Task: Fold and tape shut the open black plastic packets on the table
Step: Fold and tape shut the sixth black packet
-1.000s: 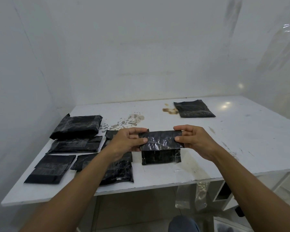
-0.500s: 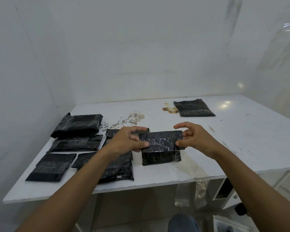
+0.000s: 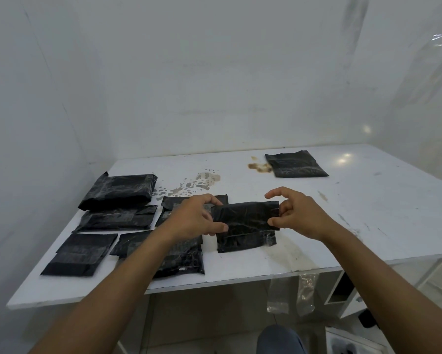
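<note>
Packets [image 3: 117, 191], black, several, lying at table [image 3: 368, 213] left. Left hand [image 3: 191, 218]: thumb and fingers pinch left edge of centre packet [image 3: 245, 221], near front edge. Right hand [image 3: 300, 215]: thumb and curled fingers pinch its right edge, forefinger lifted. Step judged: flap folded over, held down. Next: flap wants tape; one hand must let go while other keeps fold flat

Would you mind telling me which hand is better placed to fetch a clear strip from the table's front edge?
Probably the right hand: the clear strips hang off the table edge on its side, while the left hand pinches the folded flap of the black packet and can hold it down.
</note>
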